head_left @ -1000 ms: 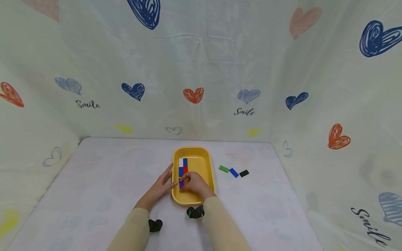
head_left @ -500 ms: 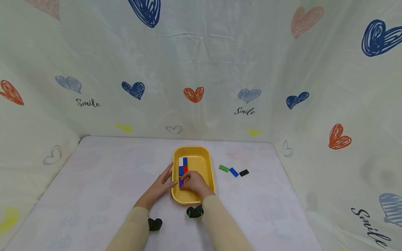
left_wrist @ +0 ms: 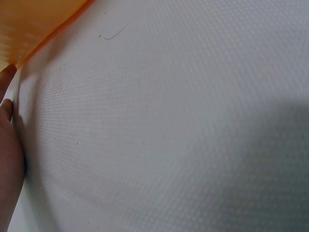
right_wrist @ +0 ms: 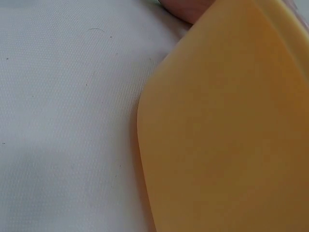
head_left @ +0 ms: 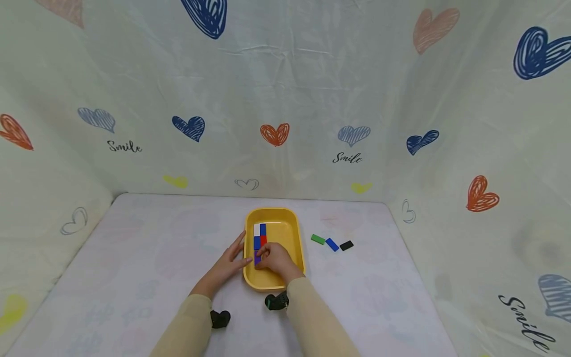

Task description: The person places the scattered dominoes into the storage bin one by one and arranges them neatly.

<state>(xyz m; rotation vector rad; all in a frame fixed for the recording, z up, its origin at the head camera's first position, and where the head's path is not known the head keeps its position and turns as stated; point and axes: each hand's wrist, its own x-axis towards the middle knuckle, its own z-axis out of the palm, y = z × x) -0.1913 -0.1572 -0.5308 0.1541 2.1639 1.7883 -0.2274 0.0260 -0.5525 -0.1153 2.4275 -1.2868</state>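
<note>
A yellow tray lies on the table. Inside it, along the left, white, blue, second blue and red tiles form two columns. My right hand reaches over the tray, its curled index finger and thumb pinching a purple tile just below the lower blue one. This hand covers part of the tray floor. My left hand lies along the tray's left side with straight fingers, the thumb reaching over the rim. The left wrist view shows its fingers against the tray's outer wall.
To the right of the tray, green, blue and black tiles lie on the white tabletop. A heart-printed curtain rises behind and at both sides. Dark wrist devices sit at both cuffs.
The purple tile has shifted slightly away from me, narrowing the gap to the blue tile above it. Both hands otherwise keep nearly the same place.
</note>
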